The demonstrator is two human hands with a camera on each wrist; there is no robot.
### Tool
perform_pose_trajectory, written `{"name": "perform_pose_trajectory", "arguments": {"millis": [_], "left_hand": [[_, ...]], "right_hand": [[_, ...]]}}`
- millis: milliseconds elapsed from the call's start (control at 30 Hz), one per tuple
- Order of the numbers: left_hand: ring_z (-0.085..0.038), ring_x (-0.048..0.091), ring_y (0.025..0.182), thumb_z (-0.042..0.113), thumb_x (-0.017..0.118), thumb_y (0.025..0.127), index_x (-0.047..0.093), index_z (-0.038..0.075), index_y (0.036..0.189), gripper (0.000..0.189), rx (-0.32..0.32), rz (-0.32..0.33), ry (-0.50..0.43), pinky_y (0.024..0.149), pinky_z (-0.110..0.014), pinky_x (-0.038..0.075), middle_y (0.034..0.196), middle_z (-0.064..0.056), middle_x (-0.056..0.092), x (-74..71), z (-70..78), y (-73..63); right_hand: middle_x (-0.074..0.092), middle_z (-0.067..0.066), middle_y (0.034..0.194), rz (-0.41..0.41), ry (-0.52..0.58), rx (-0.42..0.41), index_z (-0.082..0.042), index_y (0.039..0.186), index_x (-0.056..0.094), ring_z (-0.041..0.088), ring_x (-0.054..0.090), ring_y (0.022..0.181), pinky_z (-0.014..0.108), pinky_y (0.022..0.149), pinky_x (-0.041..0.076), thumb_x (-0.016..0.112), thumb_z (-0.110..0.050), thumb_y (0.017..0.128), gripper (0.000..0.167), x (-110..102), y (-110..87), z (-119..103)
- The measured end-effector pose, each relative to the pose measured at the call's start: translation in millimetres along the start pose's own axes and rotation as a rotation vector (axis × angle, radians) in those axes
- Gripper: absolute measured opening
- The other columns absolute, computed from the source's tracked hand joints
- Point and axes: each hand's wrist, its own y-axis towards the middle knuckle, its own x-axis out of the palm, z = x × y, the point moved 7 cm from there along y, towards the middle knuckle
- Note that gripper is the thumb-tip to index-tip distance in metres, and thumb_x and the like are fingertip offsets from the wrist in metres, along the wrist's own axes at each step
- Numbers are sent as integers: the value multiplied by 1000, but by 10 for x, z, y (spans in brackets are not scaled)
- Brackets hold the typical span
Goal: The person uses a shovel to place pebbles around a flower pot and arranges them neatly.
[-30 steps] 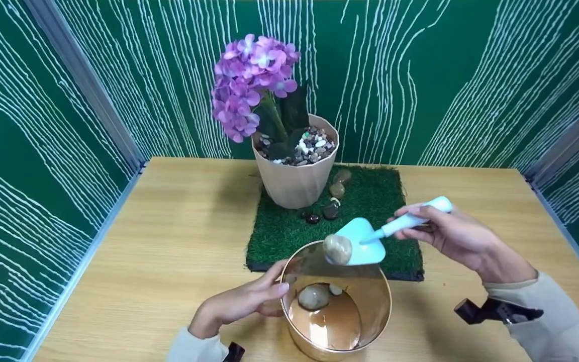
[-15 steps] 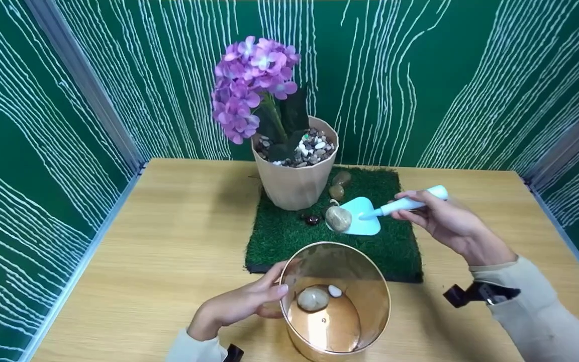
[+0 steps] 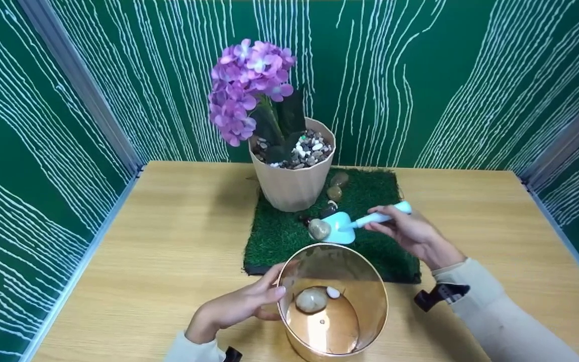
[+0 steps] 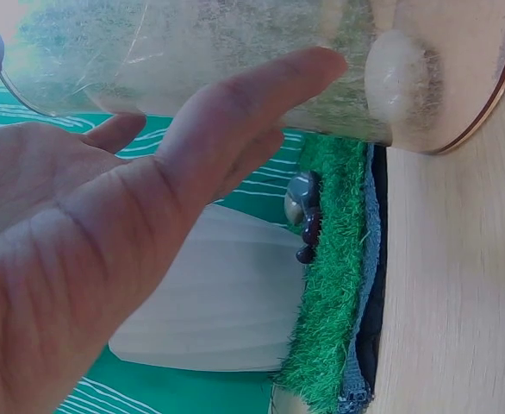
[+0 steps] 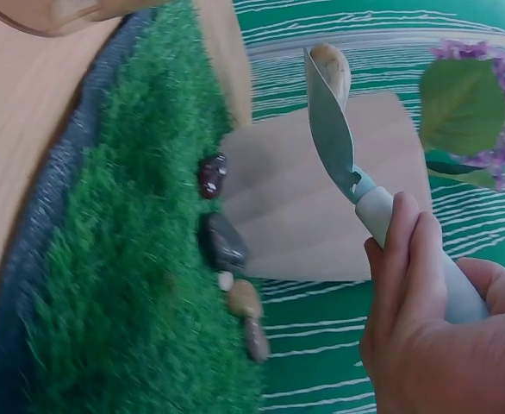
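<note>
My right hand grips the handle of a light blue toy trowel. A smooth grey-beige stone sits at the front of the trowel's blade. In the right wrist view the blade is raised above the turf, in front of the flowerpot. My left hand holds the left side of a clear amber bucket, thumb near the rim. Inside the bucket lie a large pale stone and a small white pebble. The trowel appears just beyond the bucket's far rim in the head view.
A beige flowerpot with purple flowers and pebbles stands on a green turf mat. Several stones, among them a brown one, lie beside the pot. Green walls with white lines enclose the wooden table.
The trowel and its stone have moved from over the bucket's far rim back over the turf, then leftward. My left hand has stayed on the bucket.
</note>
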Motion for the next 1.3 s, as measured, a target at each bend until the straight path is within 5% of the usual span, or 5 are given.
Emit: {"name": "perform_pose_trajectory", "arguments": {"millis": [333,600,1300], "left_hand": [[-51,21,173,49,37,123,-6,9,182,83,-15,-8,13,125,-63,52,190,-25,0,-6,-8,4],[-51,16,175,49,39,123,-7,7,181,85,-30,-11,-20,127,-63,49,189,-26,-1,9,-8,-19],[-52,19,174,53,38,123,-10,7,181,89,-45,-5,-12,126,-63,50,190,-26,-2,-9,-12,-16]], "right_hand": [[81,11,104,66,49,20,-8,107,81,14,85,91,18,93,66,45,-9,122,38,155,173,189],[79,13,100,92,64,15,5,123,69,13,84,86,16,89,66,44,-5,120,27,279,357,320],[79,13,86,247,183,81,2,109,68,13,83,74,14,79,66,50,-4,116,21,298,566,593]]}}
